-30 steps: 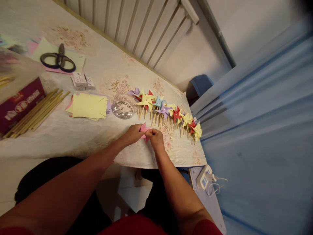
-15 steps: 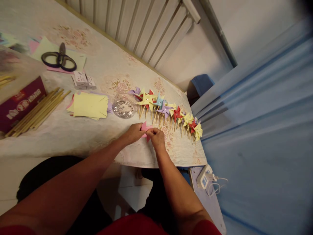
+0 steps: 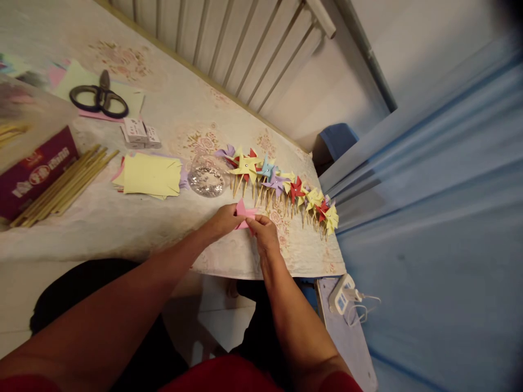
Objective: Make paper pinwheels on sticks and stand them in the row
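Note:
Both my hands meet over the near edge of the table. My left hand [image 3: 223,220] and my right hand [image 3: 265,231] are closed on a folded pink paper piece [image 3: 242,209], pinching it between the fingertips from either side. Just beyond them lies a row of finished paper pinwheels [image 3: 281,188] on wooden sticks, in yellow, red, blue and purple. A small clear dish of shiny bits [image 3: 206,178] sits left of the row.
A stack of yellow paper squares [image 3: 151,175], a bundle of wooden sticks [image 3: 63,186], a dark red box [image 3: 35,171], small white boxes [image 3: 139,133] and black-handled scissors [image 3: 98,99] lie on the floral tablecloth [image 3: 122,228]. A white power strip [image 3: 343,294] sits below right.
My hands have shifted the pink piece slightly in my fingers, with more of its point showing above them. The rest has stayed put.

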{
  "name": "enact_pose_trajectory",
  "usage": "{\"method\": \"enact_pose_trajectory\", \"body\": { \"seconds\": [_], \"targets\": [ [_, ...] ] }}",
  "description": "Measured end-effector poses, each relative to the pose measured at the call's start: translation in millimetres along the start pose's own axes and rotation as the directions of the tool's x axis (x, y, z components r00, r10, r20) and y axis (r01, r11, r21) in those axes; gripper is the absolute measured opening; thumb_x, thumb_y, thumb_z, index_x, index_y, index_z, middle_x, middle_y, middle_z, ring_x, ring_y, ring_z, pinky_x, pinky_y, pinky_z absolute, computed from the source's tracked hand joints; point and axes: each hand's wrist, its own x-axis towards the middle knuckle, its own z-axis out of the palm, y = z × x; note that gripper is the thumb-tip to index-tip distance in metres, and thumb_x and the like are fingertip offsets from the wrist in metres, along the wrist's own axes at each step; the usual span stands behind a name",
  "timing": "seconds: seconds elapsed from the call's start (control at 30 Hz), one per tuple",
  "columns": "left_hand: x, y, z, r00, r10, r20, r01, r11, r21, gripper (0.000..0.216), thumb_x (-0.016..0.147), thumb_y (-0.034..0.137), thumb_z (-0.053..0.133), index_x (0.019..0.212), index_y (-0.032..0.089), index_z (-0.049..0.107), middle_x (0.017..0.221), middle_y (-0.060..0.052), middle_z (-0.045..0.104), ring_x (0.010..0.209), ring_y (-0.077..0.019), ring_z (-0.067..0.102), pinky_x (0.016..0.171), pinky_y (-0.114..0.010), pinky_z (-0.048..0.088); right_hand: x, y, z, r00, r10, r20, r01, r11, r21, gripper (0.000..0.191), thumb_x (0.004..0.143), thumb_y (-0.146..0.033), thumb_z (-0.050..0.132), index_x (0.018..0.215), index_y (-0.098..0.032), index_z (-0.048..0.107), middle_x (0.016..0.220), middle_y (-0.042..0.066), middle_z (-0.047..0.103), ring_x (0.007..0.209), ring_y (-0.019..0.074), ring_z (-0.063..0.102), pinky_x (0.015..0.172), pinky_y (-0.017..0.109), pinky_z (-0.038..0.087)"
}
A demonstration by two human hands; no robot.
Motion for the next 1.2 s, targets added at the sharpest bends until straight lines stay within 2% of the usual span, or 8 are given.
{"method": "enact_pose_trajectory", "body": {
  "seconds": [0.13,0.43,0.6,0.73,0.97,1.2],
  "targets": [
    [0,0,0,1.000,-0.009,-0.007,0.009,1.000,-0.024,0.017,0.067,0.033,0.058,0.069,0.016,0.057,0.066,0.002,0.054,0.063,-0.0137,0.045,0.056,-0.025,0.031,0,-2,0,1.000,-0.024,0.015,0.023,0.999,0.025,0.025,0.060,-0.036,0.078,0.059,-0.018,0.061,0.048,-0.008,0.048,0.047,0.0063,0.034,0.049,0.023,0.023],
    [-1,2,1,0.998,-0.050,-0.042,0.045,0.993,-0.109,0.018,0.062,0.030,0.061,0.072,0.015,0.059,0.064,0.004,0.053,0.059,-0.0120,0.044,0.055,-0.025,0.031,1,-1,3,1.000,-0.008,0.021,0.005,0.994,0.112,0.024,0.057,-0.033,0.080,0.057,-0.019,0.060,0.047,-0.009,0.047,0.047,0.0064,0.033,0.049,0.023,0.022],
    [-4,7,0,0.998,-0.059,0.015,0.061,0.973,-0.222,0.017,0.061,0.028,0.061,0.071,0.015,0.059,0.063,0.004,0.053,0.059,-0.0115,0.044,0.057,-0.024,0.033,1,-1,6,0.997,0.062,0.052,-0.072,0.973,0.218,0.024,0.055,-0.031,0.082,0.066,-0.018,0.065,0.057,-0.005,0.061,0.051,0.0085,0.046,0.054,0.023,0.034],
    [-8,13,-1,0.996,-0.084,0.040,0.092,0.953,-0.287,0.017,0.059,0.028,0.062,0.070,0.016,0.058,0.064,0.004,0.053,0.060,-0.0115,0.043,0.057,-0.024,0.032,0,-4,7,0.993,0.070,0.094,-0.092,0.961,0.262,0.023,0.055,-0.027,0.082,0.069,-0.018,0.066,0.064,-0.002,0.067,0.057,0.0108,0.056,0.060,0.024,0.043],
    [-7,9,-1,0.996,-0.053,0.072,0.071,0.961,-0.267,0.018,0.061,0.030,0.063,0.071,0.015,0.059,0.062,0.004,0.052,0.058,-0.0110,0.041,0.056,-0.024,0.030,-3,-8,5,0.990,0.063,0.124,-0.098,0.949,0.300,0.024,0.053,-0.025,0.084,0.064,-0.018,0.064,0.065,-0.002,0.068,0.057,0.0100,0.057,0.059,0.022,0.046],
    [-6,7,0,0.997,-0.058,0.058,0.069,0.976,-0.208,0.013,0.063,0.026,0.061,0.068,0.016,0.056,0.059,0.005,0.047,0.055,-0.0102,0.039,0.054,-0.024,0.027,1,-5,0,0.987,0.057,0.150,-0.092,0.967,0.239,0.024,0.055,-0.028,0.085,0.067,-0.018,0.066,0.065,-0.002,0.068,0.059,0.0110,0.057,0.059,0.023,0.046]
  ]
}}
